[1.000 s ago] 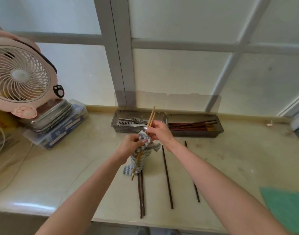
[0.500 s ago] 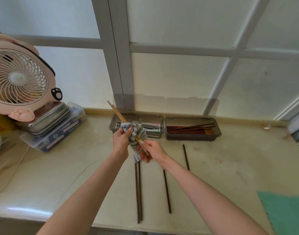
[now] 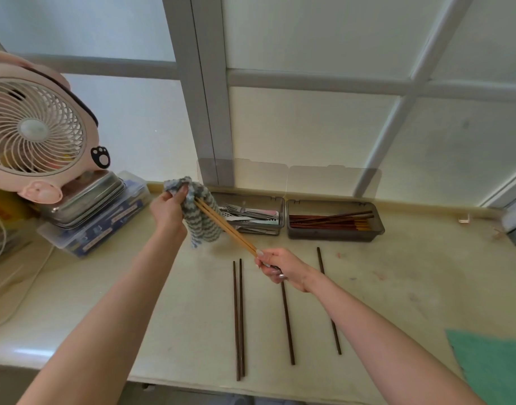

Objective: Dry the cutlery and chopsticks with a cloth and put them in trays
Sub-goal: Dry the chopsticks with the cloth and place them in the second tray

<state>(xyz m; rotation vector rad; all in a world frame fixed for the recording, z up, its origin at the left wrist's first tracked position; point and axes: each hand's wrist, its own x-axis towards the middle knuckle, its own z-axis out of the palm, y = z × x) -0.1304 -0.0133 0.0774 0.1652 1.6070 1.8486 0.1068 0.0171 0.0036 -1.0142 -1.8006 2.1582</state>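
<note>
**Head view.** The left hand (image 3: pixel 169 207) clutches a grey-striped cloth (image 3: pixel 202 226), which is wrapped about the far ends of two pale chopsticks (image 3: pixel 226 226) held above the counter (image 3: pixel 397 287). The right hand (image 3: pixel 280 266), at four o'clock from the cloth, pinches their near ends. Towards twelve o'clock stand the cutlery tray (image 3: pixel 275 200), holding forks and knives, and, just beside it at three o'clock, the chopstick tray (image 3: pixel 335 236), holding dark chopsticks. Four loose dark chopsticks (image 3: pixel 287 323) lie on the counter at six o'clock from the hands. A pink fan (image 3: pixel 34 133) is at nine o'clock and a green mat (image 3: pixel 496 366) at four o'clock.
</note>
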